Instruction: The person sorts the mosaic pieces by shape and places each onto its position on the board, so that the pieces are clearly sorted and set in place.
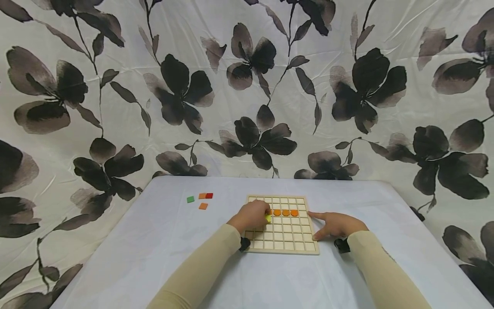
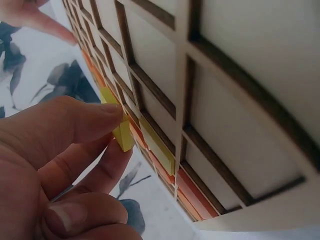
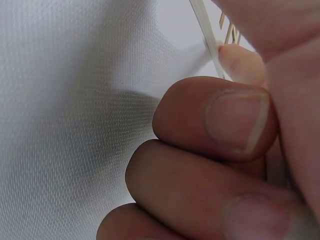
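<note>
My left hand (image 1: 251,214) is over the left part of a pale wooden grid board (image 1: 283,252), pinching a small yellow tile (image 2: 122,134) between thumb and fingertips. In the left wrist view, another yellow tile (image 2: 159,149) lies in a cell close by. Several orange pieces (image 1: 285,213) fill a row across the board, its left end hidden behind the hand. At the board's right edge, my right hand (image 1: 339,224) touches the frame with a stretched forefinger and the thumb. Its other fingers (image 3: 200,185) are bent and hold nothing.
Loose square tiles lie on the white tabletop (image 1: 270,283) to the left of the board: a green one (image 1: 190,199), a red one (image 1: 209,195) beside an orange one (image 1: 202,196), and another orange one (image 1: 203,206). A flower-printed cloth (image 1: 308,141) hangs behind the table.
</note>
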The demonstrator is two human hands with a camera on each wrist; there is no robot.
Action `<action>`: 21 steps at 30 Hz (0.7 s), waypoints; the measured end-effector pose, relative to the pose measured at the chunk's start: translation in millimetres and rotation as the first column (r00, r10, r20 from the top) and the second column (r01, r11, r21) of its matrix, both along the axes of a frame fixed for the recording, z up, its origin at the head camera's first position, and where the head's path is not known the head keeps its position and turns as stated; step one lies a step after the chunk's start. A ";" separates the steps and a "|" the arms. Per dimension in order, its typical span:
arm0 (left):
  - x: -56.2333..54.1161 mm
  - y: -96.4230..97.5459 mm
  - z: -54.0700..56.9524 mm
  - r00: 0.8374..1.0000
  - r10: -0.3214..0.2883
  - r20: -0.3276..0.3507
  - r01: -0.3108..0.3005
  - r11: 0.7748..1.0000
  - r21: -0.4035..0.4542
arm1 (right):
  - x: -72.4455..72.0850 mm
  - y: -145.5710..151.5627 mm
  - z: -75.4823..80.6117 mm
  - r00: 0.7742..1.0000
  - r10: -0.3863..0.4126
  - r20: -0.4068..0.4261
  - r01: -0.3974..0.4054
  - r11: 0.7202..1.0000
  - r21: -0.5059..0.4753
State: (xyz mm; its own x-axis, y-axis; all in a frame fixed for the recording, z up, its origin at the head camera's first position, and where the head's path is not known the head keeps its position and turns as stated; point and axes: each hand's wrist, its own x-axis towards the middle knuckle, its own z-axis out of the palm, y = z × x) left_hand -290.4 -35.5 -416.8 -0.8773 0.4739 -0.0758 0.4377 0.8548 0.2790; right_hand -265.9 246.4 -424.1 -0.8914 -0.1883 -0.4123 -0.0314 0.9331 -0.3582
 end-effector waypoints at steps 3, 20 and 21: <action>-2.5 1.3 -2.0 1.000 0.001 -0.005 -0.001 1.000 0.004 | 0.0 0.1 -0.7 1.000 -0.005 0.003 0.005 1.000 0.002; -12.4 9.9 -10.8 1.000 0.009 -0.013 -0.009 0.999 -0.053 | 1.9 -0.2 0.2 1.000 -0.011 0.003 0.011 1.000 0.011; -12.3 9.9 -10.7 1.000 0.009 -0.010 -0.009 0.999 -0.050 | 1.7 -0.2 0.3 1.000 -0.011 0.003 0.011 1.000 0.013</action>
